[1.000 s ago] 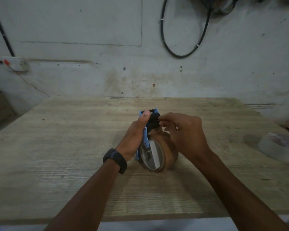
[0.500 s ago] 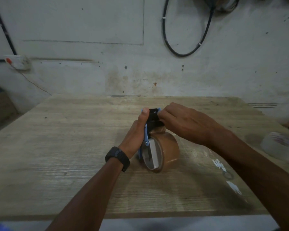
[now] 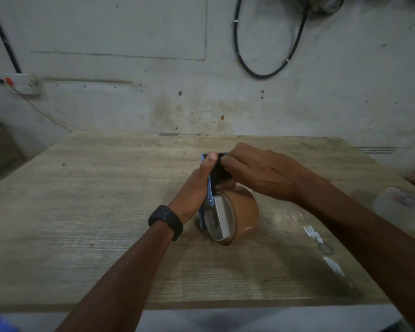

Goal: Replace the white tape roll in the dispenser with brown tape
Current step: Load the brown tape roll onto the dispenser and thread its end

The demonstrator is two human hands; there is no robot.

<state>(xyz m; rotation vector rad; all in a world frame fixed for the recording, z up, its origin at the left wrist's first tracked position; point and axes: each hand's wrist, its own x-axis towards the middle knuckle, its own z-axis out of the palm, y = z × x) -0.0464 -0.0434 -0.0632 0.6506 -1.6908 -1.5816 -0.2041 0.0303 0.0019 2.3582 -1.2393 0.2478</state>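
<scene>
Fingertips [image 3: 228, 162] of the right hand [image 3: 261, 174] bunched tight, pinching at the black head of the dispenser [image 3: 209, 190], just under the toothed blade [image 3: 222, 153]; impossible to tell whether a tape end sits between them. Left hand [image 3: 194, 190] wrapped round the blue frame from the left side, thumb [image 3: 211, 160] pressed up against the top, touching the blade end and almost meeting the right fingertips.

Brown tape roll [image 3: 246, 212] already seated in the frame, resting on the table [image 3: 94, 192], directly below the pinch and nearer the body. Core open toward the lower left, so roll axis roughly crosswise and tilted, with the tape path running up and away from the roll to the blade.

Hence the deciding relation: roll below and behind the fingers, blade just above them, the free end needing to travel upward and outward over the head. Right hand plainly the nearer one for that pull; left better suited as the brace. Probably the threading step, with the swap itself done.

White tape roll [image 3: 403, 208] lying out on the table, well apart at the far right, blurred. Risk, by judgement: tape sticking to itself, or to the thumb crowding the blade. Black watch [image 3: 165, 221] on the left wrist.
</scene>
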